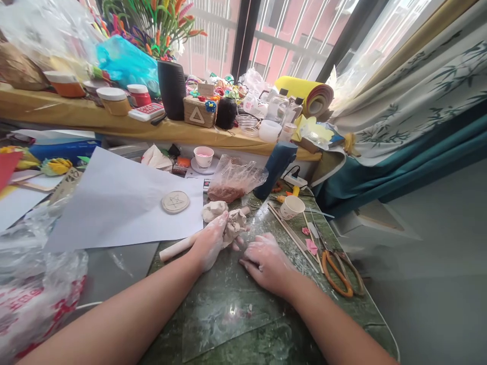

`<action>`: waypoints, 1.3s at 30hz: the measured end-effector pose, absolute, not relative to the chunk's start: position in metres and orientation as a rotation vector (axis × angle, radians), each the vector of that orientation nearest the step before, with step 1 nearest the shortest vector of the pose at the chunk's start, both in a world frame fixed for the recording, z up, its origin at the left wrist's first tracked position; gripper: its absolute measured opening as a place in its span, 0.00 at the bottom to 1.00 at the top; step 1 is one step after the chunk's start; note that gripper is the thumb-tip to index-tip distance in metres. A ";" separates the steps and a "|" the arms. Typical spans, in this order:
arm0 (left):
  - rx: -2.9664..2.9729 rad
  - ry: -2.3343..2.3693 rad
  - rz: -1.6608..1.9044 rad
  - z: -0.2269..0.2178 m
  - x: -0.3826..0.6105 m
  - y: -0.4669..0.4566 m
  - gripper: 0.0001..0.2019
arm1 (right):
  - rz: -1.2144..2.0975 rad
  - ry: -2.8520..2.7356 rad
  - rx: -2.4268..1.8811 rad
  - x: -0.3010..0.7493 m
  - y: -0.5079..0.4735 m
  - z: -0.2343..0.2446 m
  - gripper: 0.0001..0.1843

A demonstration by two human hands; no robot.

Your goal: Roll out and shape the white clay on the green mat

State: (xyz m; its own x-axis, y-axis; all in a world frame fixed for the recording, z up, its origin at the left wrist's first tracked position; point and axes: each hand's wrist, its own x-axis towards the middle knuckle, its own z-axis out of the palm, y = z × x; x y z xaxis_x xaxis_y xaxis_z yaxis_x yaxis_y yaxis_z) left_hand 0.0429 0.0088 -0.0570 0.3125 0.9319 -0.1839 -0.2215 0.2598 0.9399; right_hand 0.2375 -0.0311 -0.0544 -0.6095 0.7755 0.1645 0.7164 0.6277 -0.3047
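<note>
My left hand [211, 243], dusted white, is closed around a torn lump of pale clay [236, 225]. Another piece of clay [215, 210] lies just beyond its fingers. A wooden rolling pin [178, 247] rests on the table under or behind this hand, its far end showing past the clay. My right hand [269, 263], also whitened, is low over the tabletop to the right of the lump, apart from it. Its fingers are curled, and whatever they may hold is hidden. A flat clay disc [175, 202] with a star scratched in it lies on white paper [114, 203].
Behind the hands sit a bag of brown clay [228, 190] and a dark blue cylinder [274, 170]. To the right are a paper cup [292, 207], thin wooden sticks [292, 235] and orange-handled scissors [338, 274]. Jars and craft supplies line the windowsill [228, 139]. Plastic bags [41, 289] lie left.
</note>
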 end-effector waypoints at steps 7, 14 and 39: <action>0.929 0.852 0.966 -0.064 0.045 0.012 0.31 | 0.429 -2.416 -1.395 0.248 -0.050 -0.055 0.11; 0.917 0.839 0.984 -0.069 0.045 0.014 0.29 | 0.435 -2.468 -1.346 0.249 -0.072 -0.048 0.10; 0.942 0.832 0.983 -0.069 0.045 0.015 0.28 | 0.418 -2.323 -1.307 0.248 -0.114 -0.070 0.08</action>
